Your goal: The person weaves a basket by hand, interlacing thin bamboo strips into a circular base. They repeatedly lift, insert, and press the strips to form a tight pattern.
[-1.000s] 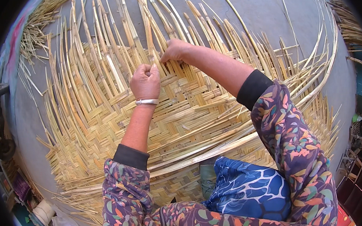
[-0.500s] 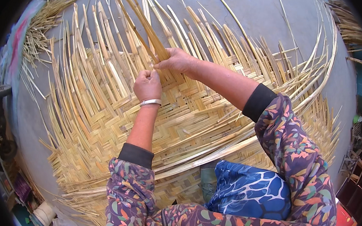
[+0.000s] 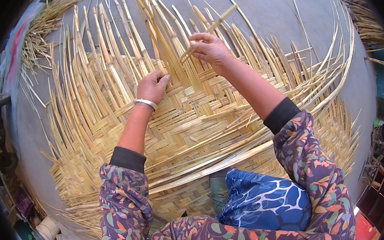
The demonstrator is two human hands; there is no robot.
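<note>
A large herringbone mat (image 3: 163,136) of split reed lies under my arms, its loose strips fanning out along the far edge. My left hand (image 3: 153,87) is closed at the border of the weave, thumb and fingers pinching a reed strip (image 3: 161,66) whose held end is hidden. To its right and a little above the mat, my right hand (image 3: 211,51) is closed round a slim pale reed piece (image 3: 222,19). That piece juts out past the fingers on both sides. Several darker long strips (image 3: 157,22) rise between the hands toward the far side.
Bundles of loose reeds lie at the far left (image 3: 46,27) and far right (image 3: 366,23) on the grey floor (image 3: 272,13). Long bent strips (image 3: 347,64) curve up at the mat's right side. Blue patterned cloth (image 3: 266,202) covers my lap. A white roll (image 3: 47,228) stands lower left.
My right hand has let go of the raised dark strips and moved right, now with a pale reed piece in it. My left hand has shifted slightly left and nearer.
</note>
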